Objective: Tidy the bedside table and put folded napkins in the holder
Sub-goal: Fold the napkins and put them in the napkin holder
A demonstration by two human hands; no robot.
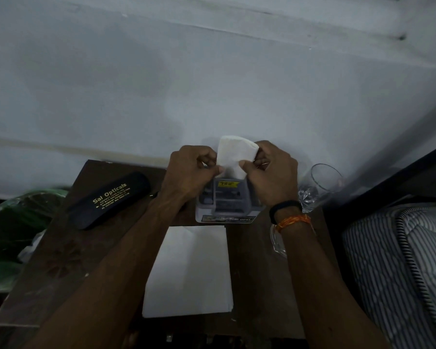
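Flat napkins (189, 270) lie on the desk (61, 253). Behind them, both hands, left (189, 172) and right (269, 172), pinch a folded napkin (233, 154) above the holder (227, 202).

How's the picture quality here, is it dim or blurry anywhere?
Head view: dim overall, the table nearly black; the napkin and paper stack are brightest. The left edge by the green bag is smeared, and wide-angle bending curves the bed frame. The case lettering stays readable.
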